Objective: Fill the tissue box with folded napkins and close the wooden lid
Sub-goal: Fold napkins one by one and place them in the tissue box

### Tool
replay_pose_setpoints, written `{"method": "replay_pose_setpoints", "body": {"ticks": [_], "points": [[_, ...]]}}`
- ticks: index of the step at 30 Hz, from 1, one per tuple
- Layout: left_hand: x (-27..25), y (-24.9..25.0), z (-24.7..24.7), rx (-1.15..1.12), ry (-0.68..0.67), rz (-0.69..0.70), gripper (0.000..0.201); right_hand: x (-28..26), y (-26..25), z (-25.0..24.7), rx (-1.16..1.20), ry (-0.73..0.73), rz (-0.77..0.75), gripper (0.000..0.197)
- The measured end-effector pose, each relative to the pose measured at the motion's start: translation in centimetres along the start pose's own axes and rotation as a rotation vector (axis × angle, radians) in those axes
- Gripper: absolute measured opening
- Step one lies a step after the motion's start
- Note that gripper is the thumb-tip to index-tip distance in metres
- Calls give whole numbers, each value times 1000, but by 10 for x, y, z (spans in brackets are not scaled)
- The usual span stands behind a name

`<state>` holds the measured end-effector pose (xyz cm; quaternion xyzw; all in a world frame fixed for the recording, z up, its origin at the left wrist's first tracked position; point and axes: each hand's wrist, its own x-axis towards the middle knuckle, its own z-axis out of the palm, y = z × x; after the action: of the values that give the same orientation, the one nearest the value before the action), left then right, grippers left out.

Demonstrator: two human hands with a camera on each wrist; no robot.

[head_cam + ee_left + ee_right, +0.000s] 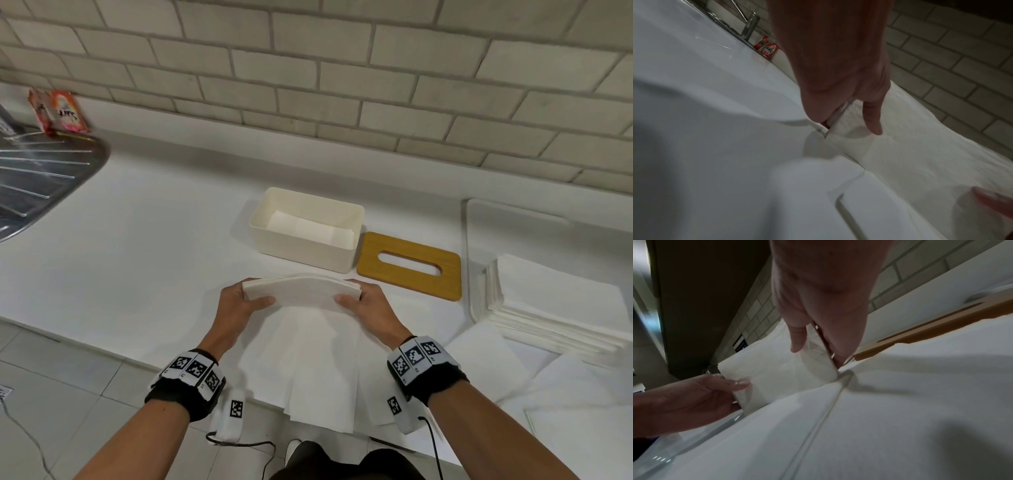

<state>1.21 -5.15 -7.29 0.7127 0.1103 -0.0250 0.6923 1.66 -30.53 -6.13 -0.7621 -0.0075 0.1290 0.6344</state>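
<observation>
A folded stack of white napkins point(303, 291) is held above the counter by both hands, bowed upward in the middle. My left hand point(239, 301) grips its left end, thumb on the near face; my right hand point(366, 305) grips the right end the same way. The stack point(900, 146) and left hand point(838, 81) show in the left wrist view. In the right wrist view the stack point(781, 363) sits between the right hand point(818, 305) and left hand point(694, 395). Behind stands the open cream tissue box point(294, 246) with napkins inside. The wooden lid point(409, 265) point(931, 327) lies flat to its right.
A pile of flat napkins point(561, 308) rests on a white tray point(469, 260) at the right. More unfolded napkins point(308, 363) lie under my hands and hang over the counter's front edge. A steel sink drainer point(37, 174) and red packets point(58, 111) are at far left.
</observation>
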Motion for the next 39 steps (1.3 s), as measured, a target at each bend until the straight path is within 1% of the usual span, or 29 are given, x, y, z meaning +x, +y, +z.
{"method": "replay_pose_setpoints", "body": {"ticks": [2,5,8,10,12,14,16,18,20,21,24,26,28,31,33,36,39], "points": [[0,3,1,2,2,5,24,0,-1,3,17,-1,-3,13],[1,6,2,-5,14,13,22,0,-2,6,34,23,-27,17],[-2,5,5,15,10,-19,20,-3,-1,7,4,16,-7,16],[-4,8,8,26,1,-18,20,-6,-2,6,-9,37,-2,15],[-5,19,13,24,-8,2,20,-11,-10,-1,-2,65,-13,16],[-3,37,28,11,-36,16,24,-19,-24,-18,4,96,-20,15],[1,59,54,-3,-75,31,28,-28,-40,-47,7,151,-26,13],[2,83,89,-7,-120,60,30,-40,-54,-85,-20,237,-55,11],[2,105,133,-2,-178,77,24,-54,-64,-128,-60,335,-92,8],[2,114,157,-1,-207,70,21,-62,-67,-150,-80,387,-100,9],[-3,135,232,-24,-289,23,20,-87,-68,-218,-80,557,-109,7],[-10,143,281,-3,-345,-9,24,-103,-64,-257,-94,658,-106,8],[-16,145,326,8,-398,-75,27,-116,-58,-290,-117,733,-82,10],[-19,140,376,-2,-450,-183,25,-124,-44,-330,-176,791,-10,14],[-18,133,399,37,-449,-212,27,-124,-33,-348,-171,800,38,19],[-17,126,421,105,-399,-247,34,-121,-19,-363,-138,812,101,26],[-15,120,433,141,-342,-303,44,-119,-11,-369,-114,798,161,26]]}}
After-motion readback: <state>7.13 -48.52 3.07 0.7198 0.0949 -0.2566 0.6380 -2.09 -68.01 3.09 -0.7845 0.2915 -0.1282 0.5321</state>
